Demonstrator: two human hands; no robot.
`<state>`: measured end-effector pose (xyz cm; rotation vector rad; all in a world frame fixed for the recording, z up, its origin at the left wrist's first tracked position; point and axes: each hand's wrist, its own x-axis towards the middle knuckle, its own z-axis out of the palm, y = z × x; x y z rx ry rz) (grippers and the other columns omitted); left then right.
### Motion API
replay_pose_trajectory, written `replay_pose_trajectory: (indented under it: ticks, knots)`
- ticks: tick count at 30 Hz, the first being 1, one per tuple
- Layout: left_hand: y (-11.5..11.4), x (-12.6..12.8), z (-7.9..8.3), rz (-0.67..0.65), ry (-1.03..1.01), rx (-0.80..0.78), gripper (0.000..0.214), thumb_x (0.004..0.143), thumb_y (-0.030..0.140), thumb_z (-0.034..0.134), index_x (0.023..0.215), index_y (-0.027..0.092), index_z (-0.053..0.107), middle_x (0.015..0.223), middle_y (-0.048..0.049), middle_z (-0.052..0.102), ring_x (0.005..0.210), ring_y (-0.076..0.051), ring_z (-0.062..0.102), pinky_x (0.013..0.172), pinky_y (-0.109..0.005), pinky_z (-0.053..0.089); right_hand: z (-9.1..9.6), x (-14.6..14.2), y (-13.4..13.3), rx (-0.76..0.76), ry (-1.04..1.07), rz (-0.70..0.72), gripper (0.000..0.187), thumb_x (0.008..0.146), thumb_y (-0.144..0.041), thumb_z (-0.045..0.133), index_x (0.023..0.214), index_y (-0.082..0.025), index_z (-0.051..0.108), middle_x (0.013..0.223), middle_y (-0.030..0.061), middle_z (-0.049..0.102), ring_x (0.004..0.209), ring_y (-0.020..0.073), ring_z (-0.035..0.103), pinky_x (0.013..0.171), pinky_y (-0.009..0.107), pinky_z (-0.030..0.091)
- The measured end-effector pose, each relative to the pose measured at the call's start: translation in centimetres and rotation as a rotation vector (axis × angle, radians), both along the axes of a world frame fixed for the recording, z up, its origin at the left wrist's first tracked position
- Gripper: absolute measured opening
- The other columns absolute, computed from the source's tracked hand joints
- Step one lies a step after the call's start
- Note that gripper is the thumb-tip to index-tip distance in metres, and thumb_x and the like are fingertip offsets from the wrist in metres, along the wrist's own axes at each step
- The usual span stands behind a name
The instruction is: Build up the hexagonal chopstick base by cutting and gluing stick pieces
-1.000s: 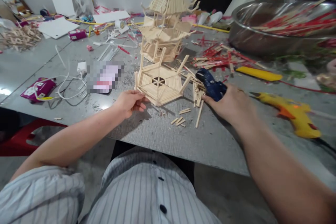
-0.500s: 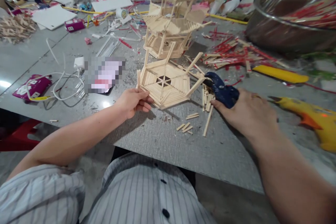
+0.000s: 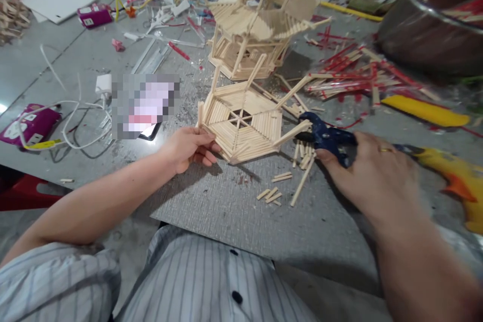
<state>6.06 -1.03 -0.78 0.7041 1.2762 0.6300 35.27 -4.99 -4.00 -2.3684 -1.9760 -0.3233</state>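
My left hand pinches the near left edge of a hexagonal frame made of thin wooden sticks, with short posts standing out at its corners. In my right hand is a pair of blue-handled clippers. Their dark jaws are at the tip of the frame's right-hand post; whether they bite into it I cannot tell. Short cut stick pieces lie in front of the frame, and a small heap of sticks sits under the clippers. Behind stands a tiered stick pagoda.
A yellow glue gun and a yellow-handled tool lie at the right. Red-and-wood sticks are piled before a big metal pot. A phone, white cable and purple packet are at the left.
The clippers have come onto the tip of the right-hand post, their handles apart. My left hand keeps its hold on the frame. The view has tilted down slightly.
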Motion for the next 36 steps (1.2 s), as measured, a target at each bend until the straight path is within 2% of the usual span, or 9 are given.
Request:
replay_pose_trajectory:
  ticks: [2,5,8,10,13,16,21,28,36]
  knots:
    - [0.1,0.0,0.1,-0.007,-0.004,-0.012,0.020,0.086,0.012,0.048,0.068,0.010,0.056,0.063,-0.0024,0.064,0.038,-0.007,0.055,0.038,-0.019,0.045,0.3,0.1,-0.4,0.147,0.038,0.120,0.058,0.083,-0.049,0.045,0.117,-0.002,0.054,0.113,0.0236,0.060,0.105,0.0379,0.056,0.086,0.050,0.045]
    - [0.2,-0.1,0.1,-0.014,-0.019,-0.037,0.020,0.086,0.013,0.048,0.068,0.010,0.056,0.064,-0.0028,0.065,0.038,-0.007,0.055,0.037,-0.019,0.045,1.8,-1.0,-1.0,0.355,0.125,0.417,0.042,0.086,-0.039,0.046,0.106,-0.005,0.060,0.105,0.0206,0.064,0.100,0.0315,0.059,0.089,0.045,0.046]
    - [0.4,-0.1,0.1,-0.021,-0.044,-0.060,0.020,0.086,0.013,0.048,0.068,0.010,0.056,0.065,-0.0031,0.065,0.038,-0.007,0.055,0.037,-0.019,0.046,3.5,-3.4,-1.1,0.301,0.224,0.675,0.025,0.087,-0.028,0.046,0.103,-0.013,0.058,0.093,0.0134,0.067,0.088,0.0235,0.063,0.078,0.037,0.051]
    - [0.5,-0.1,0.1,-0.033,-0.049,-0.074,0.020,0.087,0.013,0.047,0.069,0.010,0.055,0.065,-0.0035,0.065,0.038,-0.007,0.055,0.037,-0.019,0.046,4.3,-5.3,-0.5,0.241,0.291,0.808,0.023,0.087,-0.026,0.046,0.105,-0.016,0.056,0.090,0.0110,0.068,0.085,0.0227,0.063,0.074,0.036,0.052]
    - [0.5,-0.1,0.2,-0.041,-0.053,-0.086,0.020,0.087,0.014,0.047,0.069,0.010,0.055,0.065,-0.0033,0.065,0.039,-0.007,0.055,0.038,-0.018,0.046,4.5,-7.6,0.6,0.143,0.412,0.923,0.025,0.087,-0.023,0.046,0.111,-0.019,0.053,0.095,0.0089,0.068,0.087,0.0208,0.064,0.074,0.035,0.052]
    - [0.6,0.0,0.4,-0.042,-0.058,-0.091,0.022,0.087,0.015,0.046,0.069,0.010,0.055,0.065,-0.0030,0.065,0.039,-0.007,0.056,0.038,-0.018,0.046,4.0,-8.9,1.5,0.069,0.515,0.975,0.022,0.086,-0.020,0.048,0.108,-0.019,0.055,0.094,0.0071,0.069,0.087,0.0183,0.065,0.074,0.031,0.052]
    - [0.8,0.5,0.7,-0.037,-0.043,-0.104,0.022,0.087,0.014,0.046,0.067,0.010,0.054,0.064,-0.0023,0.064,0.039,-0.007,0.055,0.038,-0.018,0.045,3.4,-9.2,1.6,0.058,0.622,0.976,0.016,0.086,-0.016,0.049,0.098,-0.018,0.058,0.088,0.0049,0.071,0.082,0.0147,0.066,0.073,0.025,0.052]
    - [0.6,0.4,0.3,-0.031,-0.060,-0.087,0.021,0.086,0.014,0.049,0.066,0.011,0.054,0.059,-0.0016,0.062,0.039,-0.007,0.056,0.040,-0.017,0.046,3.5,-9.6,1.1,-0.019,0.660,0.929,0.021,0.087,-0.018,0.044,0.100,-0.026,0.058,0.088,0.0017,0.071,0.080,0.0163,0.068,0.068,0.029,0.055]
    - [0.5,0.2,0.1,-0.107,-0.081,-0.075,0.025,0.088,0.015,0.046,0.064,0.012,0.052,0.054,-0.0008,0.060,0.039,-0.007,0.055,0.040,-0.018,0.046,3.0,-10.1,0.3,-0.029,0.688,0.973,0.020,0.086,-0.016,0.045,0.101,-0.024,0.056,0.087,0.0033,0.070,0.077,0.0156,0.068,0.065,0.027,0.055]
